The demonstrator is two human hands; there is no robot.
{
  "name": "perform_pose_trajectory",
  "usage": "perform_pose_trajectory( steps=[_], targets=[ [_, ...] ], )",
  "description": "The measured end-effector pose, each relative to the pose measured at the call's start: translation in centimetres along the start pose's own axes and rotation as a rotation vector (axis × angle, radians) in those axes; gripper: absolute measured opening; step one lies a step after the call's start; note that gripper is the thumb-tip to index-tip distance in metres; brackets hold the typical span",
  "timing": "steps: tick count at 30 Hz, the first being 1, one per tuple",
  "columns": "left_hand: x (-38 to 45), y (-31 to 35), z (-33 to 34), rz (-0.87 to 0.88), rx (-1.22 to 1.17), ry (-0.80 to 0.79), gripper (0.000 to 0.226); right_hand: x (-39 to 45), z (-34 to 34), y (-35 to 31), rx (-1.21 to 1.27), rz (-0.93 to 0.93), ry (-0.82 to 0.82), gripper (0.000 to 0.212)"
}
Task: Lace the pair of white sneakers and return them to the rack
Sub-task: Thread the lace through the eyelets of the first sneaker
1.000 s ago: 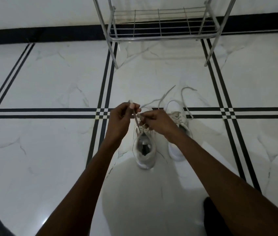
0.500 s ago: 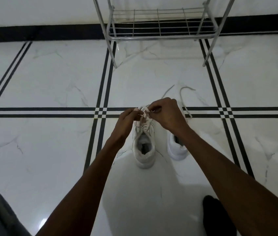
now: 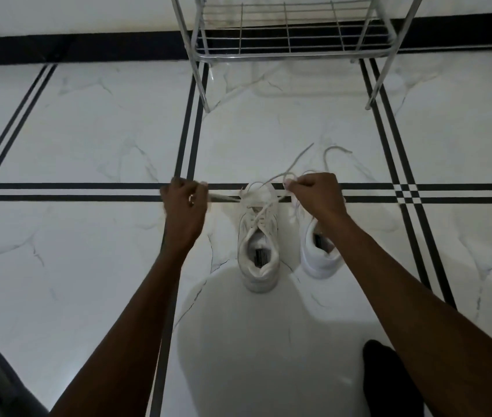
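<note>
White sneakers sit side by side on the marble floor [image 3: 88,139], short of the metal rack [image 3: 293,52]. Left hand [image 3: 185,203] clenched on one lace end, pulled taut sideways; right hand [image 3: 317,194] pinching the other above the left sneaker [image 3: 258,251], partly covering the right sneaker [image 3: 321,254].

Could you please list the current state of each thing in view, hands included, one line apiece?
left sneaker: upright on the floor, partly laced, lace pulled out to both sides.
right sneaker: upright on the floor, front hidden by the right arm, lace ends loose on the tiles.
left hand: closed on one lace end, pulling it leftward.
right hand: closed on the other lace end.
rack: standing; visible shelf holds nothing.
</note>
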State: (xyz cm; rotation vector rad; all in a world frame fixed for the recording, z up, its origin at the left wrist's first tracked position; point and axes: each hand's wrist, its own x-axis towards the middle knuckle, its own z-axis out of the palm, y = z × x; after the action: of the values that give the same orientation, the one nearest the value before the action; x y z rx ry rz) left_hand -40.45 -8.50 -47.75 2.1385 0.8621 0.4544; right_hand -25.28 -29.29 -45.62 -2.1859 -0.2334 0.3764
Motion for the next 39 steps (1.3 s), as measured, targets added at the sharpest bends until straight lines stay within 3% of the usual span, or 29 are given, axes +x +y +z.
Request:
perform_pose_trajectory(
  steps=[1, 3, 6, 9, 11, 13, 15, 17, 19, 22, 27, 29, 32, 35, 39],
  targets=[
    [0.1, -1.2, -0.4, -0.05, 0.07, 0.025, 0.041, 0.2, -0.1, 0.7, -0.195, -0.034, 0.04, 0.046],
    [-0.1, -3.5, -1.3, -0.22, 0.23, 0.003, 0.051, 0.1, -0.1, 2.2, -0.414, -0.032, 0.042, 0.042],
    [-1.6, -4.3, -1.4, -0.376, 0.36, -0.048, 0.051, -1.0, 0.2, 2.2, -0.494, -0.03, 0.056, 0.037],
    [-2.4, -3.1, -0.1, -0.097, 0.24, -0.07, 0.034, -1.3, 0.4, 1.3, -0.463, -0.205, 0.104, 0.041],
    [-2.8, -1.8, 1.4, 0.065, 0.146, -0.23, 0.028, -1.5, 0.7, 0.7, -0.395, -0.33, -0.113, 0.043],
    [-3.4, -0.8, 2.9, 0.134, 0.086, -0.38, 0.027, -2.1, 1.5, 0.9, -0.406, -0.344, -0.336, 0.03],
    [-4.0, -0.1, 4.0, 0.113, 0.041, -0.419, 0.02, -2.5, 2.1, 1.2, -0.462, -0.311, -0.401, 0.016],
    [-4.2, -0.2, 4.3, 0.061, 0.016, -0.375, 0.007, -2.9, 2.5, 1.3, -0.481, -0.318, -0.367, 0.015],
    [-4.0, -0.3, 4.3, 0.049, 0.051, -0.358, 0.014, -2.9, 2.5, 1.4, -0.46, -0.34, -0.333, 0.015],
    [-4.0, 0.3, 4.3, 0.082, 0.293, -0.367, 0.025, -2.8, 2.5, 1.4, -0.461, -0.339, -0.307, 0.016],
    [-4.4, -0.7, 3.3, 0.284, 0.69, -0.133, 0.04, -3.3, 2.3, 1.8, -0.718, -0.313, -0.266, 0.019],
    [-4.7, -1.3, 3.0, 0.298, 0.761, -0.136, 0.041, -4.4, 2.3, 1.5, -0.799, -0.32, -0.251, 0.022],
    [-4.6, -1.2, 3.5, 0.238, 0.728, -0.255, 0.041, -4.7, 2.3, 1.9, -0.77, -0.343, -0.24, 0.023],
    [-4.5, -1.1, 4.2, 0.201, 0.584, -0.374, 0.043, -3.8, 2.5, 2.4, -0.587, -0.33, -0.302, 0.027],
    [-4.8, -0.4, 4.7, 0.237, 0.572, -0.314, 0.032, -3.4, 3.0, 2.4, -0.503, -0.33, -0.307, 0.025]
  ],
)
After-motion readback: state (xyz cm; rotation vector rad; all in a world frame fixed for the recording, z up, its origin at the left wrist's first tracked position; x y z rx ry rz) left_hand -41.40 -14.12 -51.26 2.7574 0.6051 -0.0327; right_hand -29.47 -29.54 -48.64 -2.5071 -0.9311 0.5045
